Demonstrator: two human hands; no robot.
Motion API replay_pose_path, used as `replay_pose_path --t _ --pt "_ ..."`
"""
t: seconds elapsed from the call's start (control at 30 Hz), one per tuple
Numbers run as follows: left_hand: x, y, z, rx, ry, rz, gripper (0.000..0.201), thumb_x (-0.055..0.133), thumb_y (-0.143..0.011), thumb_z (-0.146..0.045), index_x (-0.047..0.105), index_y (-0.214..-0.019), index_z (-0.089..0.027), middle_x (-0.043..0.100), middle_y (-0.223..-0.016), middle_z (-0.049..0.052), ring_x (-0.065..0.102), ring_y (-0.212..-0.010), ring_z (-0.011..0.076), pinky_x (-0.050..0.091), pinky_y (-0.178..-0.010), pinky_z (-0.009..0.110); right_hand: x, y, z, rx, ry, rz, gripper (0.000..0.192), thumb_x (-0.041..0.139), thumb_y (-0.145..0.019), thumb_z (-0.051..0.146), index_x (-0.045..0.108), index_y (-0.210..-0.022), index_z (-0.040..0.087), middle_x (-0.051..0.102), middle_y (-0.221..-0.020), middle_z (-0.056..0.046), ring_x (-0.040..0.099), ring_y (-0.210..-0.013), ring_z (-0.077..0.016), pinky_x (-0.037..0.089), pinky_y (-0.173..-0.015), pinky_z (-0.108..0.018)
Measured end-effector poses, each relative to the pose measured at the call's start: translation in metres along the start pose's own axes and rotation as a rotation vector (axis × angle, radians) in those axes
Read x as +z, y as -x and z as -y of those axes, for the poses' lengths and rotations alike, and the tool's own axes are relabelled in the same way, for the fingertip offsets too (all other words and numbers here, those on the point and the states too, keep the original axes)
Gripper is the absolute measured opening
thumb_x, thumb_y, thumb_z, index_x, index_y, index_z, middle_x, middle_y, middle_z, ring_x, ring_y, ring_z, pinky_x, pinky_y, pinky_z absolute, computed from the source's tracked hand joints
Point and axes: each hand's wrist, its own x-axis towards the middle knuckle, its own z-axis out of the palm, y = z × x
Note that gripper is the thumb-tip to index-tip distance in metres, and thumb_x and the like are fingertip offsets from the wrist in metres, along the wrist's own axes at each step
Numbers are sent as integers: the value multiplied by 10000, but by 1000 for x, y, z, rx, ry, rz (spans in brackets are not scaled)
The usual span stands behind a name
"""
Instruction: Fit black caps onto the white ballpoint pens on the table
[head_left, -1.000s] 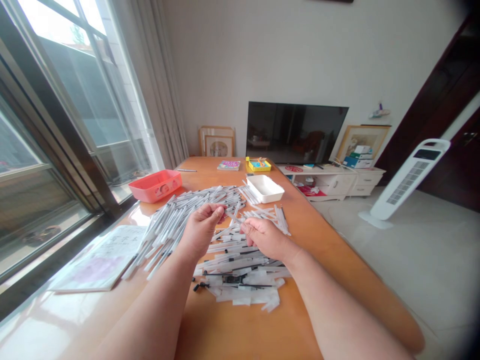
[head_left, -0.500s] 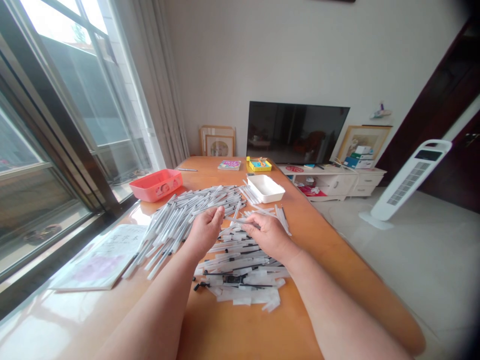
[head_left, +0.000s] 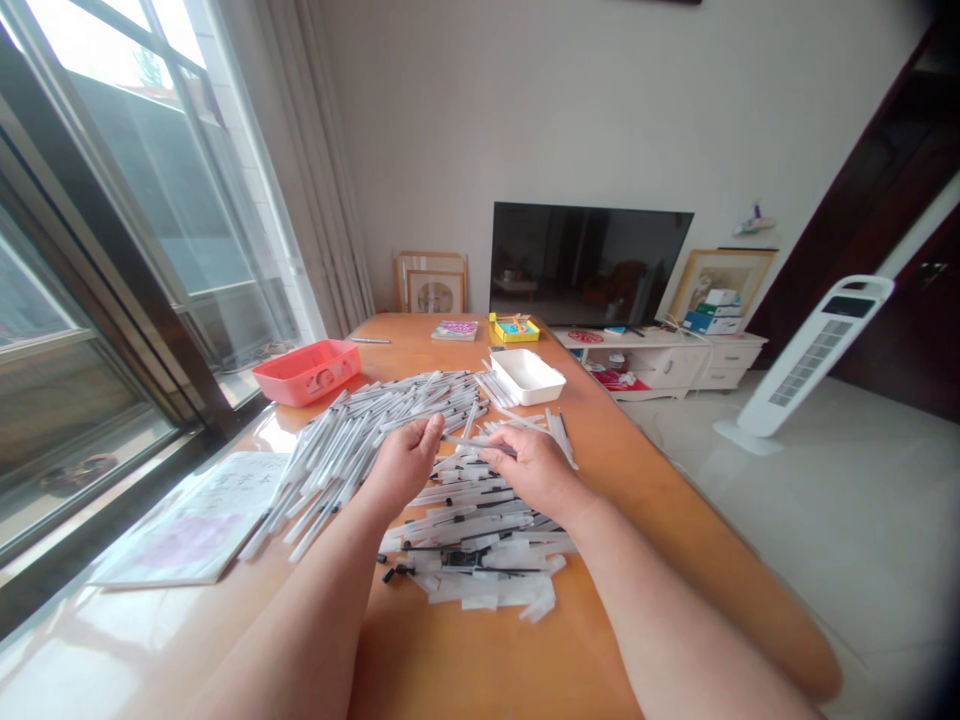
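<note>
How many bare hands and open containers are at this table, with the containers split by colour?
Hands: 2, left hand and right hand
Pink container: 1
White container: 1
Yellow container: 1
Total: 5

A glossy orange-brown table [head_left: 675, 570] bears a broad spread of pale, black-ended pens [head_left: 330, 460], with translucent pieces [head_left: 484, 590] and small black parts [head_left: 397, 572] strewn nearer its front. A booklet [head_left: 187, 530] lies left of the pens. Farther back sit a red basket [head_left: 304, 383], a white tray [head_left: 536, 395], a yellow box [head_left: 517, 337], a purplish book [head_left: 454, 330] and a lone pen [head_left: 371, 341].
</note>
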Motion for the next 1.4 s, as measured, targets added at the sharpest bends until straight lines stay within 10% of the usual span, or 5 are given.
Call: replay_pose_path --t 0.27,1.4 --pt "-1 2 1 -42 195 48 421 536 -902 -616 606 -825 -208 669 -744 23 553 -635 154 434 -590 249 -3 0 -2 34 22 -22 105 657 -901 354 731 -904 280 727 -800 16 654 -774 -191 468 -727 -285" --pt "5 -2 12 -51 31 19 521 478 -914 -641 547 -619 -217 574 -550 4 499 -534 160 381 -566 277 -6 -2 -4 -53 88 -37 45 696 -882 289 732 -901 270 711 -934 -14 637 -896 -203 460 -788 -303"
